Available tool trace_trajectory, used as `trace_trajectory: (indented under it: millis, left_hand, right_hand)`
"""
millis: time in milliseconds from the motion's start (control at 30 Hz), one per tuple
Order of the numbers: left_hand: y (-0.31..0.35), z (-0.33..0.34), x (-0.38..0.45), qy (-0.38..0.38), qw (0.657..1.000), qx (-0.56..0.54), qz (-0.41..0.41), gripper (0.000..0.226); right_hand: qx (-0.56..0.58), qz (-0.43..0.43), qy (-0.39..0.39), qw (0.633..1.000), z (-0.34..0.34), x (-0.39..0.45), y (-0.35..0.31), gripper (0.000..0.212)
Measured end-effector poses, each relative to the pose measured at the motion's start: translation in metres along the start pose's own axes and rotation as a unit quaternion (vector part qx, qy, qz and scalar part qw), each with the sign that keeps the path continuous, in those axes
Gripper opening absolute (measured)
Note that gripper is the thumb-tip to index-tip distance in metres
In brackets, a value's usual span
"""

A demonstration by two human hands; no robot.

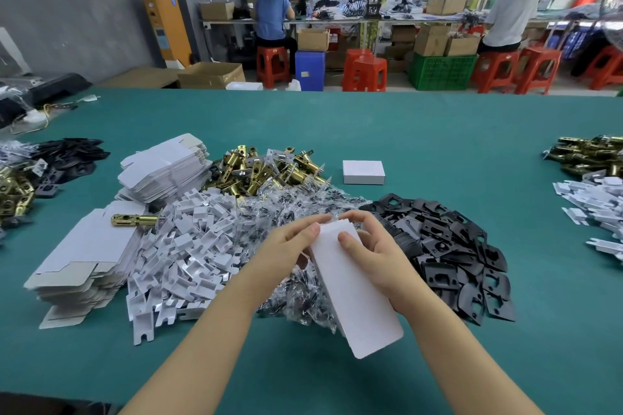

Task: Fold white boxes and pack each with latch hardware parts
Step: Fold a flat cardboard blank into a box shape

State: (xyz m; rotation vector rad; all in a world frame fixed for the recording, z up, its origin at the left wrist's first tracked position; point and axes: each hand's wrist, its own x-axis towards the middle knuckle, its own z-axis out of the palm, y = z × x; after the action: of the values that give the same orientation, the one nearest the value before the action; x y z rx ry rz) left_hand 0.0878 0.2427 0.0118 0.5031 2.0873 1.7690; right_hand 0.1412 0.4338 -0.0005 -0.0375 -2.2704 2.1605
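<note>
The far end of the white box (354, 283) is hidden behind the fingers of the left hand (290, 246) and right hand (377, 246), so its flaps cannot be made out. The box and forearms cover part of the heap of clear bagged parts (296, 209), whose contents are too small to identify. The brass latch pile (593, 153) and white inserts (596, 209) at right run off the frame edge. The distant workers (512, 10) are blurred.
</note>
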Motion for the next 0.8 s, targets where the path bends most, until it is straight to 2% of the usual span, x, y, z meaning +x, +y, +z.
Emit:
trace_trajectory:
  millis: [133, 400, 800]
  left_hand:
    - [-0.0058, 0.0008, 0.0001, -0.002, 1.0, 0.001, 0.01, 0.03]
    - [-0.0041, 0.0032, 0.0009, -0.01, 0.997, 0.077, 0.021, 0.029]
    - [-0.0068, 0.0032, -0.0009, -0.032, 0.991, 0.124, 0.029, 0.033]
  right_hand:
    - [0.014, 0.005, 0.007, 1.0, -0.003, 0.0005, 0.0007, 0.021]
    - [-0.019, -0.012, -0.005, 1.0, -0.0026, -0.0027, -0.0009, 0.034]
    - [-0.037, 0.012, 0.016, 0.999, 0.0002, -0.0043, -0.0017, 0.013]
